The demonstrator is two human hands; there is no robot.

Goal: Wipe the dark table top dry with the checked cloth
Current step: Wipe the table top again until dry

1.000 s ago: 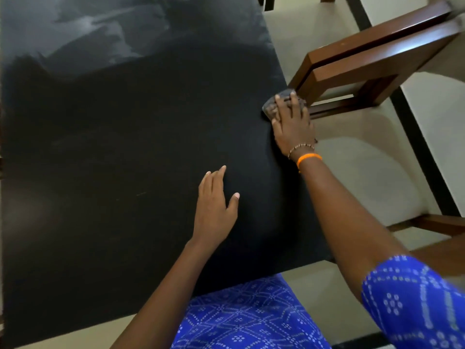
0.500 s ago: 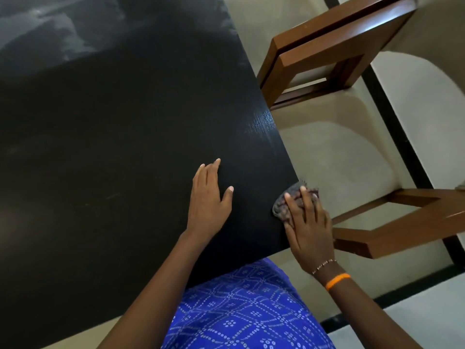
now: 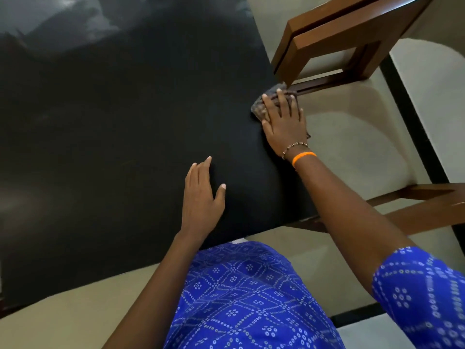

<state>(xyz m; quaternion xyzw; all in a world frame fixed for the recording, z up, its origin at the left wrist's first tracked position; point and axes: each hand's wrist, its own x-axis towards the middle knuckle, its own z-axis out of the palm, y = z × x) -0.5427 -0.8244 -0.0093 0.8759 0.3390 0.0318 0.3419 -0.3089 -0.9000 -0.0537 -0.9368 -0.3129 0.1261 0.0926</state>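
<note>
Two hands are on the worktop (image 3: 113,147). My right hand (image 3: 284,122) presses the bunched cloth (image 3: 261,107) flat-fingered against the right edge, beside a wooden chair (image 3: 334,36); my left hand (image 3: 201,197) rests open near the front edge. I judge the edge pass is underway; next, sweep inward. The top is matte, dark, faintly grained.

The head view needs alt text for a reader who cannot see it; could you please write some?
A person's right hand presses a bunched checked cloth flat against the right edge of a dark table top. The left hand rests open on the table nearer the body. A brown wooden chair stands just beyond the cloth.
</note>
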